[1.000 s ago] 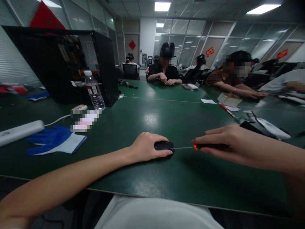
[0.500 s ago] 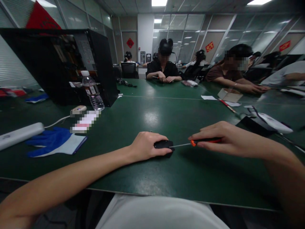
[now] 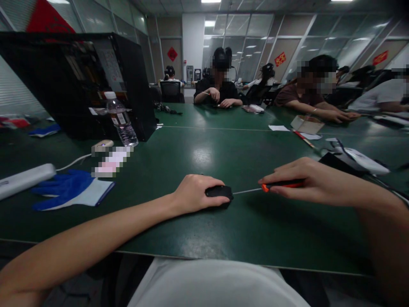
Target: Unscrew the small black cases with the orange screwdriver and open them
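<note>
My left hand (image 3: pixel 193 194) rests on the green table (image 3: pixel 191 232), its thumb and fingers closed around a black computer mouse (image 3: pixel 220 192). Off to the right, my right hand (image 3: pixel 302 181) grips a screwdriver (image 3: pixel 284 184) by its red-orange and black handle. The thin metal shaft points left and lies nearly level. Its tip meets the right-hand end of the mouse; whether it touches or sits in a gap I cannot tell. Part of the handle is covered by my right fingers.
At the left are a blue-and-white glove (image 3: pixel 75 189), a white power strip (image 3: pixel 27 180), a water bottle (image 3: pixel 121 119) and an opened black computer case (image 3: pixel 131 81). A white device with cables (image 3: pixel 364 160) lies at the right. Co-workers (image 3: pixel 219 87) sit across the table.
My right hand has shifted a little to the right with the screwdriver. Its tip has moved from over the mouse to the mouse's right-hand end. My left hand keeps its hold.
</note>
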Demonstrator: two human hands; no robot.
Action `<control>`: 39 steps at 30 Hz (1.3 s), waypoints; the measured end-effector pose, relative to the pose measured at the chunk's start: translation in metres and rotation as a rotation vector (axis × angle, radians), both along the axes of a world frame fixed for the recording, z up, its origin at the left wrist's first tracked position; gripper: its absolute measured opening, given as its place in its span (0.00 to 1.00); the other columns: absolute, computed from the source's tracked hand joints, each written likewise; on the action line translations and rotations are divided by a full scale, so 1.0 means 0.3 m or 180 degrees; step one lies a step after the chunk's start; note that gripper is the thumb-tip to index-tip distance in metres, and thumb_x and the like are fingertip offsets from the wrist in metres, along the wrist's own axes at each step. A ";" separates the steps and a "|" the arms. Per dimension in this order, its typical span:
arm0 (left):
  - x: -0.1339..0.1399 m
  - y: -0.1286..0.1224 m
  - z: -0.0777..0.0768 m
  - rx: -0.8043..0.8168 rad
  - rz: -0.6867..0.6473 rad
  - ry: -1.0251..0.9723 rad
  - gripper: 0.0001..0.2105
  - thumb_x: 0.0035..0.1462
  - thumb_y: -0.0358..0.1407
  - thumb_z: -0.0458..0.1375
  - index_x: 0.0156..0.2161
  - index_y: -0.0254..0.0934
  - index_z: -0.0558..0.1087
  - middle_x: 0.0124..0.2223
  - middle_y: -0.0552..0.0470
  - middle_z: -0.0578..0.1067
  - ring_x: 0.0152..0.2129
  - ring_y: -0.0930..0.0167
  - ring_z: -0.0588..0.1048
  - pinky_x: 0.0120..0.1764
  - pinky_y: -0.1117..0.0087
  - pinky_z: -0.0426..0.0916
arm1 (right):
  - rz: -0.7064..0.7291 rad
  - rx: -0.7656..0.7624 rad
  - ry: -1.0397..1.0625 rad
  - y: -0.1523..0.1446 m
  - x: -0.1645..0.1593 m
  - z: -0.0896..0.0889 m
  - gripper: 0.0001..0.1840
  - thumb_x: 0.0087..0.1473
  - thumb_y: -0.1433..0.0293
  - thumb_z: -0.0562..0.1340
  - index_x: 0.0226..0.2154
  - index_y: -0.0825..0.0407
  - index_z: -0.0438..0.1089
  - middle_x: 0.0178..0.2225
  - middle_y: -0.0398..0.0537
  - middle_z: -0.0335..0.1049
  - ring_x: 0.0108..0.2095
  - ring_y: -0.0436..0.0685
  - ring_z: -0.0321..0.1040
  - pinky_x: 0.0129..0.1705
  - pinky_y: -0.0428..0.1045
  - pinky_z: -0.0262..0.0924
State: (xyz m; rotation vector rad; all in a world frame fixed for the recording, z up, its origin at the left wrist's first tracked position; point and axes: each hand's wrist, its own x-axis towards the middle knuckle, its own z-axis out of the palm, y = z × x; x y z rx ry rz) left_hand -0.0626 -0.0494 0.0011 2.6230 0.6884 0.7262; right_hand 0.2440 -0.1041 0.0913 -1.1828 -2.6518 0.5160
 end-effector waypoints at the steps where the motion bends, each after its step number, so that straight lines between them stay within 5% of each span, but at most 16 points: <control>1: -0.001 0.001 -0.001 -0.0005 -0.0006 -0.0019 0.20 0.62 0.50 0.62 0.50 0.36 0.79 0.45 0.48 0.83 0.40 0.64 0.82 0.42 0.68 0.71 | -0.0017 0.0009 0.0000 -0.001 0.005 0.003 0.19 0.63 0.59 0.61 0.49 0.49 0.80 0.40 0.51 0.82 0.36 0.57 0.78 0.36 0.47 0.69; 24: -0.004 0.007 -0.002 -0.0098 -0.0145 -0.0078 0.19 0.62 0.48 0.63 0.50 0.36 0.79 0.46 0.47 0.83 0.41 0.64 0.82 0.45 0.67 0.72 | -0.0145 -0.0140 -0.0031 0.031 0.009 -0.033 0.21 0.63 0.54 0.61 0.44 0.51 0.81 0.37 0.50 0.82 0.34 0.57 0.78 0.32 0.48 0.68; 33: -0.014 0.018 -0.006 -0.0050 -0.0214 -0.0051 0.20 0.63 0.49 0.62 0.51 0.35 0.78 0.47 0.46 0.83 0.42 0.63 0.81 0.46 0.67 0.71 | 0.0374 0.1037 -0.0167 0.058 -0.058 -0.096 0.23 0.66 0.53 0.58 0.35 0.53 0.79 0.24 0.47 0.74 0.22 0.49 0.67 0.26 0.46 0.54; 39: -0.014 0.017 -0.002 -0.0065 -0.0160 -0.0112 0.19 0.62 0.48 0.63 0.50 0.36 0.78 0.46 0.46 0.83 0.41 0.63 0.81 0.45 0.66 0.71 | 0.0323 0.0790 -0.0110 0.089 -0.048 -0.130 0.24 0.67 0.54 0.56 0.32 0.54 0.77 0.24 0.46 0.73 0.23 0.49 0.67 0.27 0.45 0.55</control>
